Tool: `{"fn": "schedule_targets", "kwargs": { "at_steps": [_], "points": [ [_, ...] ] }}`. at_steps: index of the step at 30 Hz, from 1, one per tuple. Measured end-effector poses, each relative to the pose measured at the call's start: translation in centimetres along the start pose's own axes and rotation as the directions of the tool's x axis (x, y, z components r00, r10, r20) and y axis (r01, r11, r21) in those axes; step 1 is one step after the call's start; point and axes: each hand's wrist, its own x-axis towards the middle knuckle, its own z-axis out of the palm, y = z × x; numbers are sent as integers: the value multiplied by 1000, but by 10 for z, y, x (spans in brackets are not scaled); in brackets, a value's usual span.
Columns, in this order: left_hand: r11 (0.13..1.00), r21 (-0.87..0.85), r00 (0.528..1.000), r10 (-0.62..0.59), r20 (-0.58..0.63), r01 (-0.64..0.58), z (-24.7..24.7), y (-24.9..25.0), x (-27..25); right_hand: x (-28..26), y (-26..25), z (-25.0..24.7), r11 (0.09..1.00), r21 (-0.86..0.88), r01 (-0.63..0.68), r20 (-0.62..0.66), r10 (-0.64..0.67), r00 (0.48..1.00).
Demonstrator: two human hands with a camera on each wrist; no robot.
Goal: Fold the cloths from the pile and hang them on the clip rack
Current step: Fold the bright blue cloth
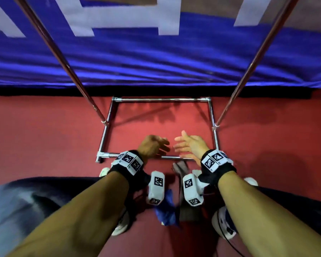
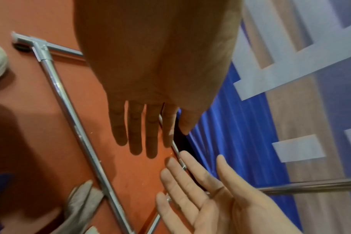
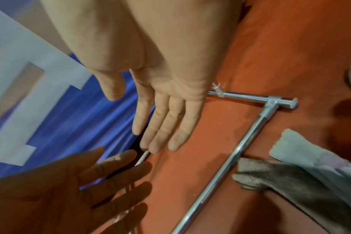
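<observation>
The left hand [image 1: 152, 146] and the right hand [image 1: 190, 145] hover flat, fingers straight, palms facing, holding nothing, above the shiny chrome tube rack base [image 1: 161, 99] on red carpet [image 1: 44, 136].

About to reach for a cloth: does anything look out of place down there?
A grey cloth lies over the rack's near base bar on the floor. Both hands, left and right, are empty.

Even, fairly dim indoor light is seen. Soft shadows are cast on the red floor [image 1: 63, 145]. Straight lines are bent at wide-angle edges, and motion blur is shown throughout.
</observation>
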Motion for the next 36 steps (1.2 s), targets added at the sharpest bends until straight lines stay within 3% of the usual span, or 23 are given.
{"fn": "schedule_targets", "kwargs": {
  "at_steps": [14,19,26,31,36],
  "points": [
    [950,124,958,-283,-34,285,12,-131,64,75,117,9,940,-1,-342,67,341,938],
    [928,124,935,-346,-73,353,12,-168,77,92,141,14,883,-32,-468,178,465,867],
    [846,266,883,-465,-58,463,21,-203,101,110,181,26,902,-83,-423,5,424,905],
    [781,383,856,-515,-50,493,28,-212,106,114,192,24,900,-100,-425,15,429,903],
    [883,197,903,-429,-32,427,23,-204,107,110,186,20,906,-162,-392,19,400,916]
  ]
}}
